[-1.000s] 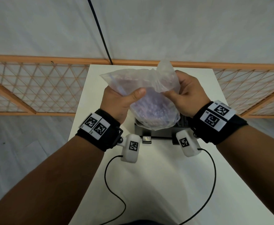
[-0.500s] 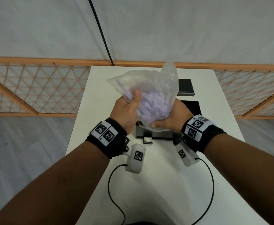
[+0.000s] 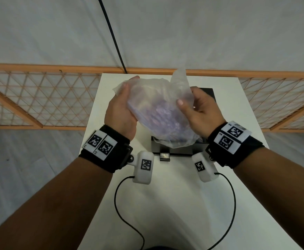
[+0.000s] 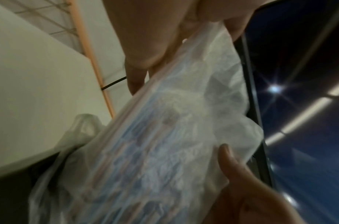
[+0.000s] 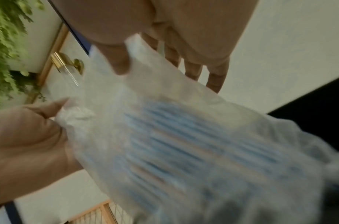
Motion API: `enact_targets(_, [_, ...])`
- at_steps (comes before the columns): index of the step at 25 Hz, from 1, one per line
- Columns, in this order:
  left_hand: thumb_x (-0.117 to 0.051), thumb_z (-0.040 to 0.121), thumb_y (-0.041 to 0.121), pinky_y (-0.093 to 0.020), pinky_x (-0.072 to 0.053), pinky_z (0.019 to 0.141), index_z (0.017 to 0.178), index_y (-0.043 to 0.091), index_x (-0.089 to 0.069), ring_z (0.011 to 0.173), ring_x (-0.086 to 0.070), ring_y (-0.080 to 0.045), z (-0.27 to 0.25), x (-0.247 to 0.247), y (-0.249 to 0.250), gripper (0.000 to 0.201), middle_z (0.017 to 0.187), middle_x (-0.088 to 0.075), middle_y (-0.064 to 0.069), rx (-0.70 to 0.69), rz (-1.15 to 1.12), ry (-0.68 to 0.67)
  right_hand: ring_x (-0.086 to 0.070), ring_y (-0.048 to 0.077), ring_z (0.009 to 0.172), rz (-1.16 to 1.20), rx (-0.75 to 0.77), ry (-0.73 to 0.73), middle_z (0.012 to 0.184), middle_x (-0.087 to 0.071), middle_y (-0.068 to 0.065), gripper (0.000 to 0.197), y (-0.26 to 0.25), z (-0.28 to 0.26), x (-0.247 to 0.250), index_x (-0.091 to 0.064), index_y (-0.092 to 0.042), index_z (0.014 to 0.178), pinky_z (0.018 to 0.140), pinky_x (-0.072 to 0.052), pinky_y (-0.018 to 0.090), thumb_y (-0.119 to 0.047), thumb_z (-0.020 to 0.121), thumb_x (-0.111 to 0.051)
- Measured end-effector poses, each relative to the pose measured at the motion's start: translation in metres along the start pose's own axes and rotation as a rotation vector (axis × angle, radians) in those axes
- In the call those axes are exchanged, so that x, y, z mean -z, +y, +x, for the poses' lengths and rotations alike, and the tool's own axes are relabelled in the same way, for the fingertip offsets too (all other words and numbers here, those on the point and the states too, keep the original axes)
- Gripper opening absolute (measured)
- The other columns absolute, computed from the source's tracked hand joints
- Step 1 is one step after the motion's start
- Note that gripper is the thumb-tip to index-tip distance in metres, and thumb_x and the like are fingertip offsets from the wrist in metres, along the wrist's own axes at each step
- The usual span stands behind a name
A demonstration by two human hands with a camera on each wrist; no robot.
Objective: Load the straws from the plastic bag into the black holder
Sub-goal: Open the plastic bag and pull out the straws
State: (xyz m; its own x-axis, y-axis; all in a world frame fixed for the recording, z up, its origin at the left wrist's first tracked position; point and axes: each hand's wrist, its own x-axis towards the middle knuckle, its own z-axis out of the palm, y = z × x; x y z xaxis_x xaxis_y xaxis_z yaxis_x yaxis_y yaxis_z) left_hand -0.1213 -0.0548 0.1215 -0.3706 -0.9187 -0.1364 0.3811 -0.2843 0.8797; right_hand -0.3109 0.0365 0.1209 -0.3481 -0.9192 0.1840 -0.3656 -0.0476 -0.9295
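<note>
Looking down from the head camera, the plastic bag [image 3: 158,112] hangs above the black holder [image 3: 172,150], which stands on the white table [image 3: 165,204]. The left hand [image 3: 120,112] cups the bag's left side with fingers wrapped over its upper edge; the right hand [image 3: 199,109] pinches the film at its right side, thumb in front. The straws [image 3: 158,121] lie bundled inside, their long axis slanting from upper left, far from the holder, down toward the holder at lower right.

From the left wrist, the bundle runs along the palm, and the fingertips [image 4: 136,81] curl over the bag's far end. The picture is blurred.

From the right wrist, also blurred, thumb and fingers [image 5: 193,71] nip a fold of film near the top, with blue stripes showing through below.

As a judgement, the load is light, the film soft, slippery and crumpling, so it gives no firm purchase; the straws are stiff along their length but easily crushed. Holding is best done around the bundle's middle through the film, or at the bag's mouth to open it.
</note>
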Motion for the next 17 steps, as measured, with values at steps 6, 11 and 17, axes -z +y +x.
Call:
enact_targets(6, [-0.045, 0.106, 0.036, -0.058, -0.050, 0.107, 0.119, 0.023, -0.072, 0.115, -0.071, -0.027, 0.001, 0.004, -0.013, 0.034, 0.119, -0.076, -0.007, -0.010, 0.218, 0.001, -0.069, 0.024, 0.082, -0.195, 0.042, -0.049, 0.088, -0.072, 0.005, 0.019, -0.004, 0.015, 0.005, -0.068, -0.014, 0.093, 0.076, -0.058, 0.046, -0.031, 0.084, -0.070])
enact_targets(11, [-0.043, 0.105, 0.040, -0.052, -0.046, 0.113, 0.138, 0.016, -0.062, 0.125, -0.066, -0.022, 0.003, -0.002, -0.003, 0.045, 0.132, -0.071, -0.006, -0.011, 0.138, -0.028, -0.070, 0.024, 0.074, -0.186, 0.104, -0.018, 0.095, -0.071, 0.000, 0.014, -0.032, 0.026, 0.011, -0.067, -0.018, 0.101, 0.064, -0.054, 0.029, -0.026, 0.089, -0.068])
enact_targets(17, [-0.075, 0.081, 0.060, -0.050, -0.042, 0.116, 0.150, 0.004, -0.045, 0.135, -0.057, -0.032, 0.006, 0.000, -0.008, 0.094, 0.146, -0.058, -0.019, -0.058, 0.020, -0.151, -0.055, 0.002, 0.058, -0.251, 0.231, 0.027, 0.071, -0.061, -0.013, 0.010, -0.060, 0.037, 0.013, -0.064, -0.022, 0.081, 0.059, -0.043, 0.018, -0.020, 0.090, -0.064])
